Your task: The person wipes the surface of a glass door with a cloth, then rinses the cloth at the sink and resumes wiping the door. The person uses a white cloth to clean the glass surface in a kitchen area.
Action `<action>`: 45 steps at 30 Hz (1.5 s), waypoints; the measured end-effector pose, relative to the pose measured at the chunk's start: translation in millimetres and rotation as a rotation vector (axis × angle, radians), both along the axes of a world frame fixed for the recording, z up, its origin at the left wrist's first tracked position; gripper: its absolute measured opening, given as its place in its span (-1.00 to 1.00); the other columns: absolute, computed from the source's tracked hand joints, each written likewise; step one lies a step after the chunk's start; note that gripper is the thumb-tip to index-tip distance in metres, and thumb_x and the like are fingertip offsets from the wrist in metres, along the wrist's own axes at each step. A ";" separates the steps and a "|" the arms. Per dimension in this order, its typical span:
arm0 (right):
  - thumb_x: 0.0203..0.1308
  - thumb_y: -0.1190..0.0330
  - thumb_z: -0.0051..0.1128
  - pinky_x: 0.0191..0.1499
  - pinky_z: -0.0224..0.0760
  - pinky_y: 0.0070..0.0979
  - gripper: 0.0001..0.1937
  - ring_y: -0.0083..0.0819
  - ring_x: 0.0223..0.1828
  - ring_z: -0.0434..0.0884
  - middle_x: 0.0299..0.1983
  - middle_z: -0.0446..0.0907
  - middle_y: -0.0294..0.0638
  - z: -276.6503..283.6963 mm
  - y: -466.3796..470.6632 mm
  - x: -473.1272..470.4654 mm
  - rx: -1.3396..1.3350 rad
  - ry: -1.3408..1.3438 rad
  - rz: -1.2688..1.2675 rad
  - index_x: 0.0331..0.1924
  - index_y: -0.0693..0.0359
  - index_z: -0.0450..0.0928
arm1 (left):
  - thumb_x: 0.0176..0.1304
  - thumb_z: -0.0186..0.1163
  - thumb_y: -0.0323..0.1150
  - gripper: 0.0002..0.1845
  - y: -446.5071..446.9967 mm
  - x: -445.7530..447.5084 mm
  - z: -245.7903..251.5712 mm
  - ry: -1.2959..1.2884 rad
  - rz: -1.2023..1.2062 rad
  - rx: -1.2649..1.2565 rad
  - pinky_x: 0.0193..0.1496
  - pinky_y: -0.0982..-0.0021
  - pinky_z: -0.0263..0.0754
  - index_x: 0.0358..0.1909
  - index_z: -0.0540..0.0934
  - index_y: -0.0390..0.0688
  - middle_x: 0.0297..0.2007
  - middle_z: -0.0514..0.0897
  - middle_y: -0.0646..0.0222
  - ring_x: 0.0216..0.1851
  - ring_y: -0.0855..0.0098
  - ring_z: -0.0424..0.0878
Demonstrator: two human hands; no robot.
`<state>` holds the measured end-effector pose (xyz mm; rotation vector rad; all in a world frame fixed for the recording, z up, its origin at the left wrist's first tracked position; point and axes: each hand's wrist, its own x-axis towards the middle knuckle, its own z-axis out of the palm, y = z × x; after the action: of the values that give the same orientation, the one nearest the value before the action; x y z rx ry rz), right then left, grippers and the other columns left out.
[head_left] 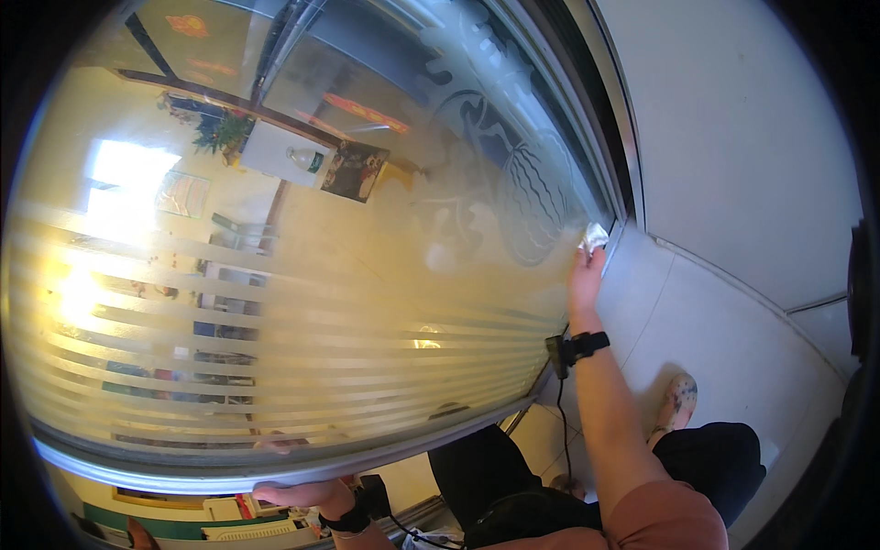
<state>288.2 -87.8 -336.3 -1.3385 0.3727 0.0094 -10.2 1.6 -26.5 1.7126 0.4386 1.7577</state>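
A large glass door panel fills most of the view, with frosted stripes and an etched leaf-and-fruit pattern. My right hand pinches a crumpled white cloth or tissue against the panel's edge, close to the corner of its frame. A black wrist strap with a cabled device sits on that arm. At the lower left, my left hand grips the metal door frame. Its thumb lies along the frame's outer side, and finger shapes show faintly through the glass. Another strap and device are on this wrist.
Through the glass or mirrored in it appear a bottle, a potted plant and bright lights. Right of the frame are a white panel and pale floor tiles. My foot stands on the tiles.
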 end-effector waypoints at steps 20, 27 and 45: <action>0.11 0.37 0.08 -0.45 0.29 -0.61 -0.85 -0.62 -0.49 0.43 -0.49 0.49 -0.33 -8.8 -15.7 101.5 0.292 -0.212 -0.038 -0.27 0.25 0.47 | 0.24 -0.24 0.21 -0.35 19.9 -31.7 5.3 0.230 -0.195 0.148 -0.20 0.38 0.38 -0.20 0.36 -0.28 -0.27 0.40 0.24 -0.24 0.39 0.43; 0.13 0.42 0.01 -0.44 0.28 -0.66 -0.84 -0.64 -0.49 0.41 -0.47 0.46 -0.38 42.6 -19.8 89.4 0.422 -0.066 0.093 -0.21 0.26 0.47 | 0.31 -0.38 0.11 -0.44 3.7 8.9 1.4 -0.226 0.276 -0.011 -0.46 0.43 0.22 -0.56 0.32 -0.16 -0.60 0.34 0.37 -0.51 0.44 0.33; 0.11 0.36 0.01 -0.47 0.24 -0.60 -0.86 -0.64 -0.51 0.35 -0.53 0.40 -0.39 -50.4 -15.8 69.4 -0.068 -0.066 0.043 -0.29 0.25 0.46 | 0.27 -0.33 0.18 -0.42 19.0 -33.7 -2.1 0.180 0.024 0.084 -0.33 0.45 0.32 -0.38 0.32 -0.20 -0.37 0.35 0.31 -0.34 0.46 0.37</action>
<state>357.7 -103.7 -386.7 -1.4103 0.2911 -0.0116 -44.0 20.6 -28.6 1.9421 0.4703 1.6656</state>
